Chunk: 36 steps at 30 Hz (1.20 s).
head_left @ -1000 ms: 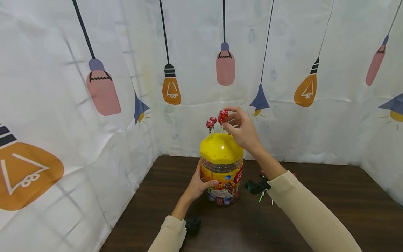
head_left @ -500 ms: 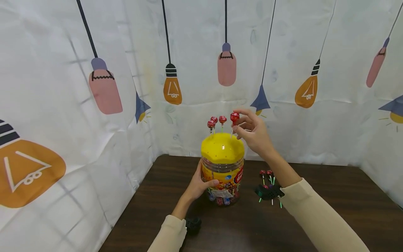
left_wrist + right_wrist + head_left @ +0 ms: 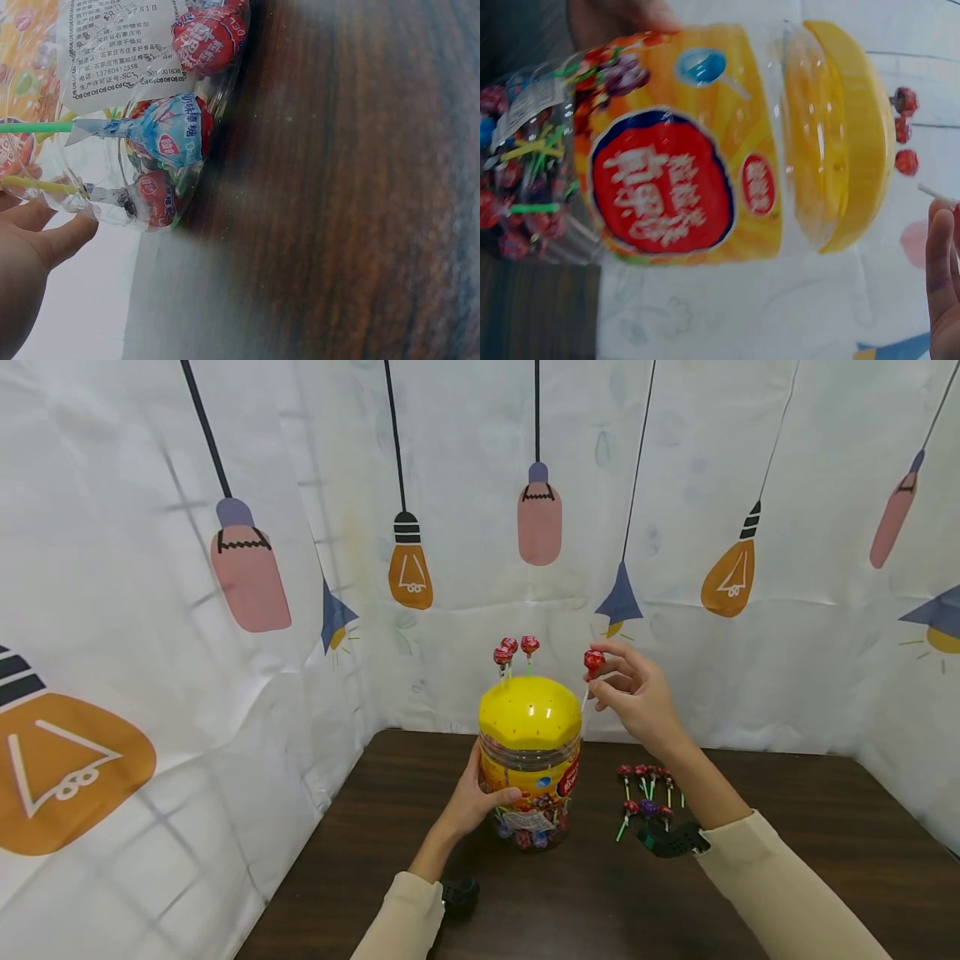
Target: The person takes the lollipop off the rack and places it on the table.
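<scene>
In the head view my left hand (image 3: 474, 793) grips the side of a clear plastic candy jar (image 3: 528, 785), which stands upright on the table. Its domed yellow lid (image 3: 530, 714) has small holes, and three red-wrapped lollipops (image 3: 529, 645) stand in it, toward the back left. My right hand (image 3: 637, 697) pinches another red lollipop (image 3: 594, 662) just under its head, stick pointing down, right of the lid. In the right wrist view that stick's lower end is apart from the lid. The left wrist view shows wrapped lollipops (image 3: 172, 131) inside the jar's base.
Several lollipops (image 3: 647, 808) lie in rows on the dark wooden table (image 3: 780, 860), right of the jar. A white curtain (image 3: 465, 443) printed with lamps hangs behind and along the sides. Dark wrist cameras (image 3: 670, 841) sit near both cuffs.
My right hand has moved right and slightly down from above the lid, carrying its lollipop away from the standing ones. More lollipops on the table now show. My left hand stays on the jar.
</scene>
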Tool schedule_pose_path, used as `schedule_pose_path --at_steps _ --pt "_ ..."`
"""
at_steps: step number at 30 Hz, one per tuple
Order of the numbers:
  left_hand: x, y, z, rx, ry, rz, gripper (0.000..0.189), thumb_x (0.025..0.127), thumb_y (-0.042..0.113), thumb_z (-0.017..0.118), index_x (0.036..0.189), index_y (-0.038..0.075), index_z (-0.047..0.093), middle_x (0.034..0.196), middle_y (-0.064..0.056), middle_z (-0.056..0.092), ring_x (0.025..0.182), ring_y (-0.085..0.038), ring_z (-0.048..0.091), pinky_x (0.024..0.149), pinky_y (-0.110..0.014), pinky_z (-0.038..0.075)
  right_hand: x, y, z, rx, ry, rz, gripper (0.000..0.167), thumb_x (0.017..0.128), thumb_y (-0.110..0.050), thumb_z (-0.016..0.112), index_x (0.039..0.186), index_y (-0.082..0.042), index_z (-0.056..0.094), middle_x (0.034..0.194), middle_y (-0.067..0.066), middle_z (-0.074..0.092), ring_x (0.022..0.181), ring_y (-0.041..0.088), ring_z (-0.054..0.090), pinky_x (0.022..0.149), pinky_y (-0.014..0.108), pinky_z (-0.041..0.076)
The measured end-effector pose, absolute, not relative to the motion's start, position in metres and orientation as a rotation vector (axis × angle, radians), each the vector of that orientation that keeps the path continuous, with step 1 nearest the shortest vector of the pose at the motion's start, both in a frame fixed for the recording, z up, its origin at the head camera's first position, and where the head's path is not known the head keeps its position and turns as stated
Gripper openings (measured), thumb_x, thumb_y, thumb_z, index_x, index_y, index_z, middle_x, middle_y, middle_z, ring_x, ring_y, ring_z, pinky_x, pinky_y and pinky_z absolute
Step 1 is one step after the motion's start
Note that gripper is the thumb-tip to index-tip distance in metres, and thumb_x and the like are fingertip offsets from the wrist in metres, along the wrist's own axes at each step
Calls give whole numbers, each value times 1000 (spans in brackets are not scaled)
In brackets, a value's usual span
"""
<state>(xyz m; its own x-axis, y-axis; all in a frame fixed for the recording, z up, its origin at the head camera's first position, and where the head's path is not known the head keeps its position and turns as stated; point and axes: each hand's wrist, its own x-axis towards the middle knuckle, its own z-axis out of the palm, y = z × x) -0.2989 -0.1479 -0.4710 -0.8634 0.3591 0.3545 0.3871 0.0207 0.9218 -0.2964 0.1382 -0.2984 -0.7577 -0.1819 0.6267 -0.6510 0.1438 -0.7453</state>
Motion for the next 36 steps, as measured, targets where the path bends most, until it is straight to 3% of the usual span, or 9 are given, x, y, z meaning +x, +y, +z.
schedule_pose_path --at_steps 5,10,14,32,36 --pt "-298 -148 -470 -800 -2236 -2026 102 90 43 79 162 42 6 159 -3 38 139 -27 49 114 -52 44 -295 153 -310 781 -2042 1708 46 96 -1 67 140 -10 59 99 5 71 73 15 71 65 26 60" --pt "-299 -148 -471 -811 -2233 -2021 101 92 40 77 163 39 6 159 -6 37 140 -28 48 114 -51 45 -292 168 -323 749 -2067 1755 47 96 -1 67 141 -11 59 102 6 71 75 20 72 67 27 62" --pt "-299 -147 -471 -812 -2230 -2025 101 92 39 77 163 38 6 159 -6 37 140 -28 47 114 -51 45 -289 179 -333 708 -2112 1764 47 97 -3 66 142 -12 58 103 5 69 81 17 73 70 31 63" --pt "-300 -146 -469 -836 -2197 -2068 97 91 37 78 160 46 10 156 3 41 138 -23 49 116 -49 43 -278 223 -384 679 -2169 1902 49 99 -1 63 145 -9 51 105 9 64 82 16 71 69 36 64" --pt "-301 -145 -469 -842 -2188 -2072 96 92 35 78 160 45 11 156 2 42 137 -24 50 116 -50 43 -275 232 -398 665 -2224 1892 49 100 -2 63 146 -10 50 103 2 66 85 13 71 70 36 64"
